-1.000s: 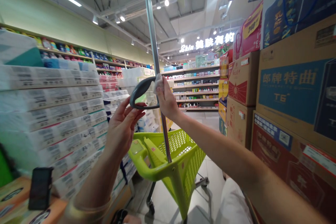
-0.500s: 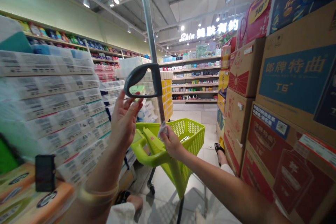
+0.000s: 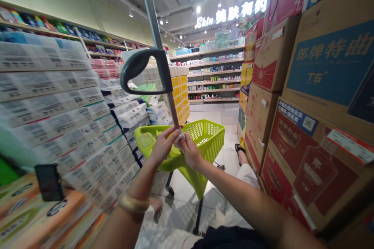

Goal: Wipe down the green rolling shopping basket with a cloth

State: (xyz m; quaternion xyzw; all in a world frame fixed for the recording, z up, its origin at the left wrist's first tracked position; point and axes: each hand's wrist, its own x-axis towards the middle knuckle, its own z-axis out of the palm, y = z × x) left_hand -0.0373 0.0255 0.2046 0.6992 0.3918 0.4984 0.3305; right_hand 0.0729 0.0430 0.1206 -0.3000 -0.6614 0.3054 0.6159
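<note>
A lime-green shopping cart (image 3: pixel 212 140) stands in the aisle in front of me, with a tall metal pole (image 3: pixel 159 46) rising from it and a dark grey loop handle (image 3: pixel 140 68) on the pole. Both my hands meet low on the pole, just above the basket. My right hand (image 3: pixel 191 151) pinches a small white wipe (image 3: pixel 179 138) against the pole. My left hand (image 3: pixel 162 146), with a gold bangle on its wrist, has its fingers closed on the same wipe from the left.
Shrink-wrapped white tissue packs (image 3: pixel 58 101) are stacked high on the left, with orange boxes (image 3: pixel 32 210) and a black phone (image 3: pixel 49 182) below. Cardboard liquor cartons (image 3: pixel 315 85) tower on the right. Product shelves (image 3: pixel 214 81) close the aisle's far end. My sandalled foot (image 3: pixel 239 148) shows beyond the cart.
My right hand slid the wipe down the pole from the grey handle to just above the basket. My left hand dropped from the handle and joined it on the wipe.
</note>
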